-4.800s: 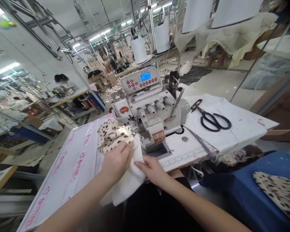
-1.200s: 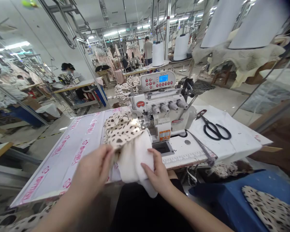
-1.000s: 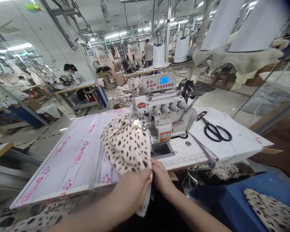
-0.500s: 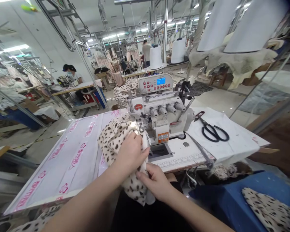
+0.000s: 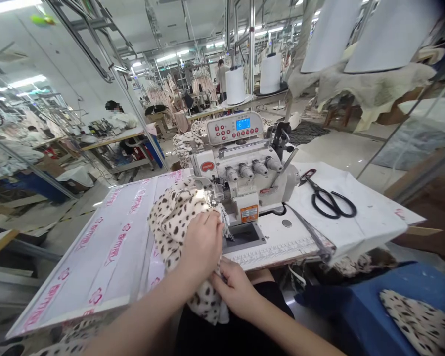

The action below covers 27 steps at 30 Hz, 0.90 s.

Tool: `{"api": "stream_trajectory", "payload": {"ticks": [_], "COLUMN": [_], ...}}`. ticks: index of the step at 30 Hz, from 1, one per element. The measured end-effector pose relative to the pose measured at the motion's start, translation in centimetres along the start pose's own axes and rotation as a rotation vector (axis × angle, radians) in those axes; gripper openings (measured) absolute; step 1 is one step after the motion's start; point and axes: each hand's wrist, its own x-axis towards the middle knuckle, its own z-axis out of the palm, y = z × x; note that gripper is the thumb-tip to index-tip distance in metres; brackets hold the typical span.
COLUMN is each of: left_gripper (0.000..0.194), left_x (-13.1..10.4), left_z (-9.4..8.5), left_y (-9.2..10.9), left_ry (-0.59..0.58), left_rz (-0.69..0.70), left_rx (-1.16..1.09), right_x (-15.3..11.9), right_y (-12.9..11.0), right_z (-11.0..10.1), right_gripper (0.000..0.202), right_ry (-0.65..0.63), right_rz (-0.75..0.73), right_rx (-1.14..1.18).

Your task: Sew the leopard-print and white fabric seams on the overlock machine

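Cream fabric with dark spots (image 5: pixel 172 212) lies bunched at the left of a white sewing machine (image 5: pixel 241 163) and hangs over the table's front edge. Its upper part reaches the lit needle area. My left hand (image 5: pixel 203 242) is closed on the fabric just in front of the needle area, fingers bent together. Lower down, my right hand (image 5: pixel 235 287) pinches the fabric's edge between thumb and fingers near the table's front edge. The fingertips of both hands are partly hidden by cloth.
Black-handled scissors (image 5: pixel 332 200) lie right of the machine. More spotted fabric rests on a blue surface (image 5: pixel 359 301) at the lower right and behind the machine. Thread cones (image 5: pixel 235 86) stand behind. A person (image 5: pixel 120 116) sits at another table at the back left; another stands farther back.
My left hand has moved slightly down, its thumb now drawn in against the fingers. My right hand is a little lower and further left. The fabric's edge near the needle has shifted.
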Motion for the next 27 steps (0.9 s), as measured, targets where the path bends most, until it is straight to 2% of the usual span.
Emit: {"api": "stream_trajectory", "payload": {"ticks": [3, 6, 11, 15, 20, 24, 27], "left_gripper": [0.019, 0.023, 0.026, 0.029, 0.030, 0.033, 0.033], "left_x": [-0.5, -0.7, -0.9, -0.9, -0.3, 0.7, 0.3], "left_z": [0.0, -0.5, -1.0, -1.1, -0.9, -1.0, -1.6], "left_y": [-1.4, -2.4, -2.5, -2.5, -2.8, -3.2, -3.2], "left_ry": [0.038, 0.067, -0.041, -0.079, -0.098, -0.131, -0.157], "left_rz": [0.038, 0.051, 0.027, 0.055, 0.088, 0.057, 0.075], "left_rx": [-0.102, 0.000, 0.117, 0.147, 0.198, 0.212, 0.162], "right_x": [-0.1, -0.2, -0.8, -1.1, -0.5, 0.5, 0.3], "right_y": [-0.4, -1.1, -1.9, -1.2, 0.0, 0.3, 0.4], "right_z": [-0.7, -1.5, -2.5, -2.6, -2.8, -3.4, -3.2], "right_gripper": [0.017, 0.021, 0.026, 0.025, 0.026, 0.027, 0.027], "right_ry": [-0.055, -0.095, -0.194, -0.244, -0.244, -0.200, -0.146], "right_rz": [-0.002, 0.002, 0.169, 0.229, 0.242, 0.200, 0.196], "right_rx": [0.050, 0.139, 0.450, 0.586, 0.585, 0.428, 0.305]}}
